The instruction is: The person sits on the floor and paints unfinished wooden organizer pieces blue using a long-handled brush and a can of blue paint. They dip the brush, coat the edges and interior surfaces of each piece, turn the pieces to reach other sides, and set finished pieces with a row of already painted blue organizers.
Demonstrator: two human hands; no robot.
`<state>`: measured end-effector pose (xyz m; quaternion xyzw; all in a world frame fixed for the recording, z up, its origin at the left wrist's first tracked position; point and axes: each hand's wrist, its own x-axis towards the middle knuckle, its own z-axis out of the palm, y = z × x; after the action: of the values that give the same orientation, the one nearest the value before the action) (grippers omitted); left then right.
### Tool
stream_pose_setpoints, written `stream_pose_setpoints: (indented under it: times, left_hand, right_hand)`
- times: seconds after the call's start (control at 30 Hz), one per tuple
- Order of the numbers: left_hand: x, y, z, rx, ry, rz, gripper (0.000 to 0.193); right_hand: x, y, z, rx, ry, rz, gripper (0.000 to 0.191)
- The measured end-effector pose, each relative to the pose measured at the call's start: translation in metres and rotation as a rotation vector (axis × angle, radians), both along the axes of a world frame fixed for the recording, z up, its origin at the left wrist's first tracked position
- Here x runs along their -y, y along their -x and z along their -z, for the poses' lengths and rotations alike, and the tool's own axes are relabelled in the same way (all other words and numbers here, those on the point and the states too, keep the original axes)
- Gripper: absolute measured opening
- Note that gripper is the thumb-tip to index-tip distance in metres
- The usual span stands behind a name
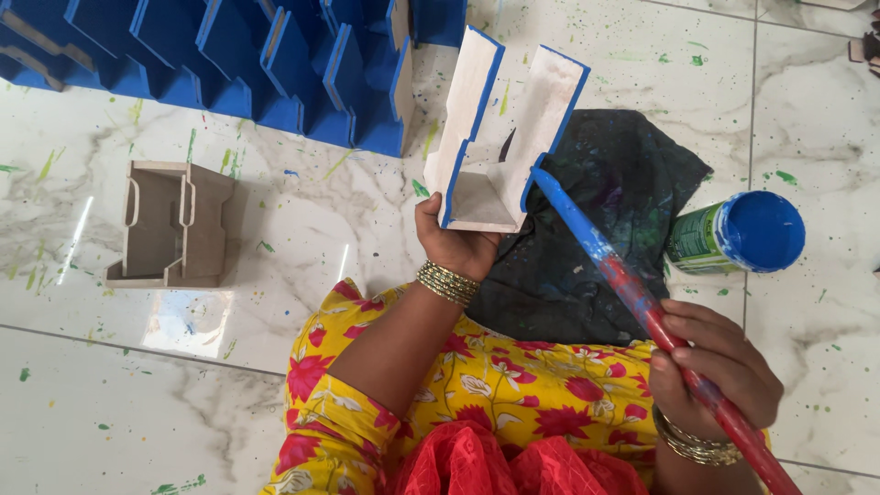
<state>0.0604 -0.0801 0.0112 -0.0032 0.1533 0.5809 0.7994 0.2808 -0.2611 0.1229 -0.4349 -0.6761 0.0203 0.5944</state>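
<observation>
My left hand (456, 240) has its fingers closed on the bottom edge of a small wooden holder (502, 137), lifting it off the floor. The holder is whitish inside, its thin edges are blue, and its open side faces me. It hangs above the marble floor (302, 220), over the near edge of a dark cloth (596, 229) that lies crumpled there.

My right hand (713, 365) is wrapped tight round a long brush handle (642, 307), red near my grip and blue further up. The blue tip touches the holder's right wall low down.

Just beside the cloth, toward the right edge of the floor, an open can of blue paint (741, 233) lies tilted, its mouth showing blue. Along the far edge, a row of blue painted holders (229, 64) stands packed together. Well apart from them, toward the left edge, one bare unpainted holder (172, 225) sits alone. Green and blue paint flecks dot the tiles. My lap in yellow flowered fabric (513, 385) fills the near edge.
</observation>
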Motion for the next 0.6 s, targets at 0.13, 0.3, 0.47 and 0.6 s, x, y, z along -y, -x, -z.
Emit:
stream_pose_setpoints:
  times: [0.13, 0.3, 0.47, 0.6]
  left_hand:
    - [-0.001, 0.002, -0.002, 0.015, -0.007, -0.002, 0.074]
    - [-0.001, 0.001, -0.003, 0.008, 0.008, -0.001, 0.076]
    - [0.000, 0.000, -0.002, -0.006, 0.009, 0.005, 0.075]
    - [-0.001, 0.000, -0.002, 0.009, 0.014, 0.003, 0.075]
  right_hand:
    - [0.004, 0.004, 0.000, -0.025, 0.062, -0.012, 0.026]
    - [0.004, -0.003, 0.002, -0.050, -0.020, -0.014, 0.027]
    - [-0.002, -0.006, 0.012, -0.015, -0.044, -0.010, 0.029]
    - [-0.002, -0.004, 0.013, -0.041, -0.004, -0.006, 0.028]
